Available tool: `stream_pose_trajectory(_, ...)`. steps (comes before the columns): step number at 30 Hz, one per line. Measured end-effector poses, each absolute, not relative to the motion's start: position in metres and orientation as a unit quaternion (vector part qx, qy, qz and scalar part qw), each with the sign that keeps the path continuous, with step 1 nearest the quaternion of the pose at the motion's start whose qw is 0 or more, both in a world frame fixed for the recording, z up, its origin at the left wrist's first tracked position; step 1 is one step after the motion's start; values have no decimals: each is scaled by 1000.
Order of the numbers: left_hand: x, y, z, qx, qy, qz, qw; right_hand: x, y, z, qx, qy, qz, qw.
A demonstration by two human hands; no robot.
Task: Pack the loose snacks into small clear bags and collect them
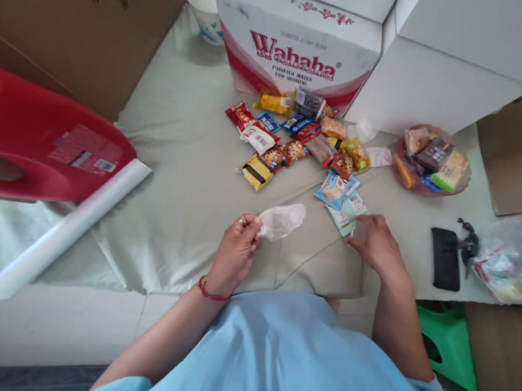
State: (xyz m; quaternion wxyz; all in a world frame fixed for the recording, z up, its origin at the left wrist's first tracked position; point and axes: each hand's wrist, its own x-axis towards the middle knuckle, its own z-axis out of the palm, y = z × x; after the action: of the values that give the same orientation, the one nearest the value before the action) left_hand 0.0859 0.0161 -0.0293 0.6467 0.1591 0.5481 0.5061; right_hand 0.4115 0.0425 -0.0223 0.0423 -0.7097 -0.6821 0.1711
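A small clear plastic bag (282,221) is pinched between the thumb and finger of my left hand (239,248), above the cloth near the table's front edge. My right hand (378,244) is closed, with a small translucent piece at its fingertips that I cannot make out. Right beside those fingers lies a pale green snack packet (343,216), partly under a light blue snack packet (335,189). Behind both hands several wrapped snacks are spread in a loose pile, among them a yellow packet (255,172) and a red packet (240,116).
A pink bowl (461,186) of wrapped snacks stands at the right. Nearby lie a black phone (446,259) and a plastic bag (506,258). The Wahaba carton (295,47) borders the back. On the left are a red jug (39,136) and a white roll (64,231).
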Motion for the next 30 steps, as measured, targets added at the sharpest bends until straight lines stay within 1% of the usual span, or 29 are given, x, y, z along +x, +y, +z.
stream_pose_trajectory(1,85,16,-31,160,553,509,640,419,37,-25,-715,-676,176,18)
stream_pose_trajectory(2,84,16,-32,164,557,513,632,425,34,-26,-717,-672,184,14)
stream_pose_trajectory(3,84,16,-33,171,559,519,624,431,32,-24,-719,-667,190,34)
stream_pose_trajectory(4,84,16,-34,180,557,524,619,436,33,-20,-724,-660,186,77)
stream_pose_trajectory(5,85,16,-34,189,552,528,617,439,37,-14,-730,-647,169,139)
stream_pose_trajectory(7,86,16,-33,200,540,532,621,442,54,1,-733,-613,110,273)
stream_pose_trajectory(8,87,16,-33,202,535,532,625,441,66,8,-723,-604,83,325)
stream_pose_trajectory(9,88,15,-32,203,532,531,627,438,81,15,-708,-605,66,360)
stream_pose_trajectory(10,88,14,-32,202,533,530,628,434,96,20,-688,-616,65,377)
stream_pose_trajectory(13,90,11,-35,193,546,530,619,410,130,28,-643,-654,117,380)
stream_pose_trajectory(15,90,9,-38,183,561,531,608,385,129,28,-617,-667,173,380)
stream_pose_trajectory(17,90,7,-42,176,573,534,596,353,107,23,-576,-685,264,359)
stream_pose_trajectory(19,91,5,-44,177,584,535,585,321,75,13,-523,-707,365,305)
stream_pose_trajectory(20,91,5,-45,184,586,534,581,305,60,6,-501,-716,394,285)
stream_pose_trajectory(22,91,5,-44,215,586,526,578,283,39,-9,-478,-736,398,267)
stream_pose_trajectory(25,86,7,-42,270,568,504,592,277,36,-26,-486,-740,371,280)
stream_pose_trajectory(27,80,9,-38,287,559,500,596,291,47,-28,-497,-718,388,294)
stream_pose_trajectory(30,68,14,-31,280,560,506,593,321,63,-16,-505,-680,430,311)
